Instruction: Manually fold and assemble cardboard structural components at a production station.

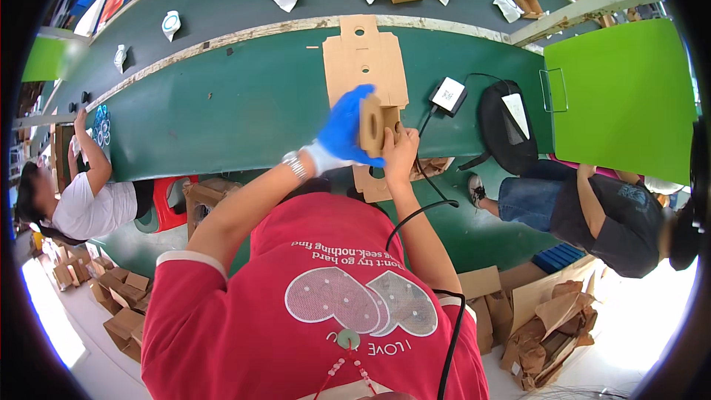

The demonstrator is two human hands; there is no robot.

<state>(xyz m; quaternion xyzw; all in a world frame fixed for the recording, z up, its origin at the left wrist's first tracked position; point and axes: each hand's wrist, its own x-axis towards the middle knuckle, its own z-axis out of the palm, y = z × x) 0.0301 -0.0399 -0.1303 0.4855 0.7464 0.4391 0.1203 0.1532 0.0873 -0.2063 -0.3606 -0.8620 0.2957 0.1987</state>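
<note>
Smooth brown cardboard makes up a small, part-folded box (pixel 372 127), its walls straight-edged and one flap rounded at the corners. It sits between the hands at the near edge of the matte green tabletop (pixel 244 104), just below a flat cardboard sheet (pixel 365 55) pierced by round holes. To the right are a blocky black adapter (pixel 449 96) with a white label and a rounded, soft-looking black case (pixel 507 137). The left hand (pixel 344 130), in a blue glove, is partly curled, gripping the box from its left side. The bare right hand (pixel 401 152) bends its fingers narrowly around the lower right edge.
</note>
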